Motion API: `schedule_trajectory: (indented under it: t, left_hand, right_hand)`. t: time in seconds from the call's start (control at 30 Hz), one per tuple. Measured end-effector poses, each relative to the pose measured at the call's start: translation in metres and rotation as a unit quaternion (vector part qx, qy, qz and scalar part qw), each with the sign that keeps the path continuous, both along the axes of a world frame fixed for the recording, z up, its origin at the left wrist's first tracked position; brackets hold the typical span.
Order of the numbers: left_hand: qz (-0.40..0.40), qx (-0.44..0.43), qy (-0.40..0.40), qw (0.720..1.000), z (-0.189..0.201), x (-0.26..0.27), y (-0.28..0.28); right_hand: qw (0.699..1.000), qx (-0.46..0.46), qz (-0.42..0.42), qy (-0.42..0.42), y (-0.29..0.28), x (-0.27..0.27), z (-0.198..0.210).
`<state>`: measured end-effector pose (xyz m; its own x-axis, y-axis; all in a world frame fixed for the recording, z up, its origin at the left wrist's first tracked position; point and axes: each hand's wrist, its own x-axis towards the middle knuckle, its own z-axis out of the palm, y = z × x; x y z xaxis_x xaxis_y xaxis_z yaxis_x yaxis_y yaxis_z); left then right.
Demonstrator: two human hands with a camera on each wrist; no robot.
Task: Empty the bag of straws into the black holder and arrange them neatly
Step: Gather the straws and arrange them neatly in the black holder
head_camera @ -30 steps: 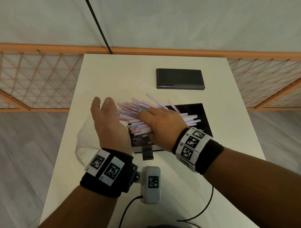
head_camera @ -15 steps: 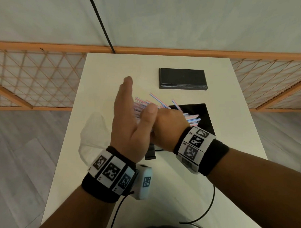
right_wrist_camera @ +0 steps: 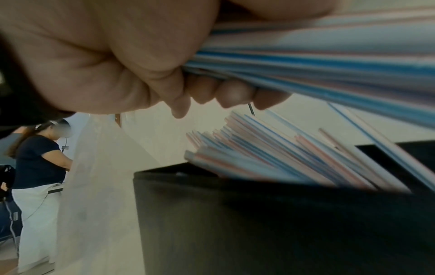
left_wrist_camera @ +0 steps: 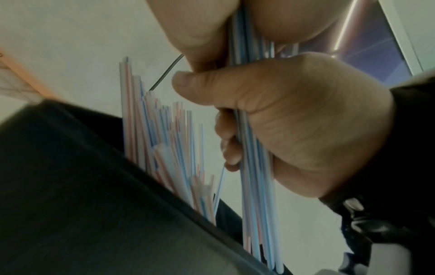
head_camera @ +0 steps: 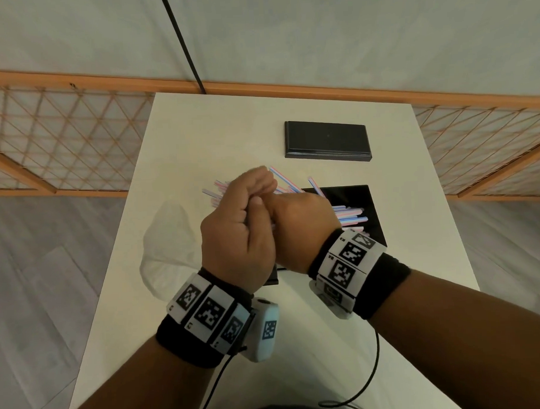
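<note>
A bundle of thin blue, pink and white striped straws is gripped by both hands above the black holder. My left hand curls round its left part, where straw ends stick out. My right hand grips it just beside, over the holder. In the left wrist view the right hand wraps the bundle. More straws lean loosely fanned inside the holder. The empty clear bag lies on the table to the left.
A flat black lid lies at the back of the white table. A black cable loops near the front edge. Wooden lattice railings stand on both sides. Another person stands far off in the right wrist view.
My left hand, open and flat beside the straws a second ago, rose on edge and has now curled round the bundle. The right hand kept its grip.
</note>
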<state>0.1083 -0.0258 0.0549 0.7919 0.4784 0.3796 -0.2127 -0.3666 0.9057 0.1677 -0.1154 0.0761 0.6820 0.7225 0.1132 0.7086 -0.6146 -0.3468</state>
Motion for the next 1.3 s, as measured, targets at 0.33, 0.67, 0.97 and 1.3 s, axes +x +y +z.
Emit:
schedule_trajectory:
  t: [0.33, 0.67, 0.97, 1.3]
  left_hand:
    - [0.088, 0.011, -0.022, 0.996, 0.0, 0.005, 0.008]
    - [0.06, 0.018, 0.043, 0.997, -0.011, 0.007, -0.003]
    - [0.119, 0.022, 0.001, 0.993, 0.01, 0.003, 0.017]
    - [0.12, -0.024, 0.096, 0.988, -0.008, 0.017, 0.024]
  right_hand:
    - [0.999, 0.004, -0.02, -0.029, 0.004, 0.0, -0.007]
    - [0.996, -0.085, -0.042, -0.004, -0.009, 0.012, -0.008]
    - [0.999, -0.039, 0.004, -0.024, 0.012, 0.002, 0.002]
    - [0.99, -0.138, -0.013, 0.018, 0.016, 0.013, 0.0]
